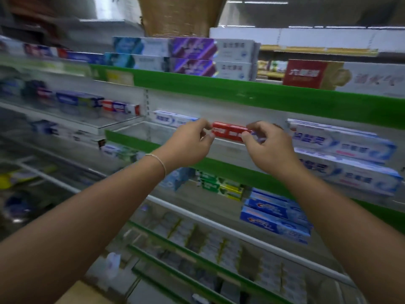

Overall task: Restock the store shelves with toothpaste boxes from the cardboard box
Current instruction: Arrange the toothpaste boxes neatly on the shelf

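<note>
Head view: at far left, blurred shelves [72,121] carry small blue and red boxes, too smeared to read. The left hand [188,145], a thin bracelet [158,161] at its wrist, pinches the left end of a red box [230,131] between thumb and fingertips. The red box is long and narrow, red with white lettering, and lies level, its long side toward the camera; it is held at the middle shelf [230,150], just above that shelf's clear front lip. A white-and-blue box [173,118] lies behind it to the left. The right hand [269,150] pinches the box's right end, fingers curled over the top edge. Further right, two long white-and-blue boxes [341,145] lie stacked on the same shelf. Green strips [285,97] edge the shelf fronts. On the top shelf sit teal, purple and white boxes [192,55], and a red-and-white box [317,75] to the right. Below, green boxes [217,185] and blue boxes [274,213] fill a lower shelf. A tan cardboard edge [85,292] shows at bottom left.
</note>
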Tool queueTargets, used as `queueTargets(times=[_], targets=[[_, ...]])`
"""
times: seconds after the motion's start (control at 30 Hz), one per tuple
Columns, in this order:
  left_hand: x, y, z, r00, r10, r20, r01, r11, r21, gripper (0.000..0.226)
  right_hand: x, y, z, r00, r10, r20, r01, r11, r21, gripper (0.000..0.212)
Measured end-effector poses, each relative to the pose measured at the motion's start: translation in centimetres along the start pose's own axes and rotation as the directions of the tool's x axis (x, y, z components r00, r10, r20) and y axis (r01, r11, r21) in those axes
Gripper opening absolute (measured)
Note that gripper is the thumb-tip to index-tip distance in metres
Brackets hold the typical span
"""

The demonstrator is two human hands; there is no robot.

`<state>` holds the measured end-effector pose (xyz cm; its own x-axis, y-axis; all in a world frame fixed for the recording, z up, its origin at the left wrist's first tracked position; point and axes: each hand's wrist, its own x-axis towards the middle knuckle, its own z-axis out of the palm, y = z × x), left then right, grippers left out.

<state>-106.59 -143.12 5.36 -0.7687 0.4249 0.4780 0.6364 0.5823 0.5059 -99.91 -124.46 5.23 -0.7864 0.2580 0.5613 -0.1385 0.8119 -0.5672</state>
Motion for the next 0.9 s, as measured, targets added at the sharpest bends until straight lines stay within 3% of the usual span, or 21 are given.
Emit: queueTargets(times=[0.57,0.73,0.9], targets=[[-13.2,-25.4,-23.7,0.936,-0.32,-0.145,0.343,0.923,0.175,0.044,0.9,-23.4,28.0,0.952,-0.115,0.284,0.03,0.957,0.287,0.038],[-17.8,-30.5,-30.3,0.876,-0.409,-0.256,0.461,0.867,0.19,0.041,0.5,-30.4,34.4,0.891,-0.21,0.402,0.064,0.936,0.347,0.041],[-21.4,-35.2,-35.1,0.773,-0.488,-0.405,0.572,0.812,0.115,0.033,0.4,-36.5,40.4,0.837,-0.315,0.448,0.097,0.891,0.444,0.041]])
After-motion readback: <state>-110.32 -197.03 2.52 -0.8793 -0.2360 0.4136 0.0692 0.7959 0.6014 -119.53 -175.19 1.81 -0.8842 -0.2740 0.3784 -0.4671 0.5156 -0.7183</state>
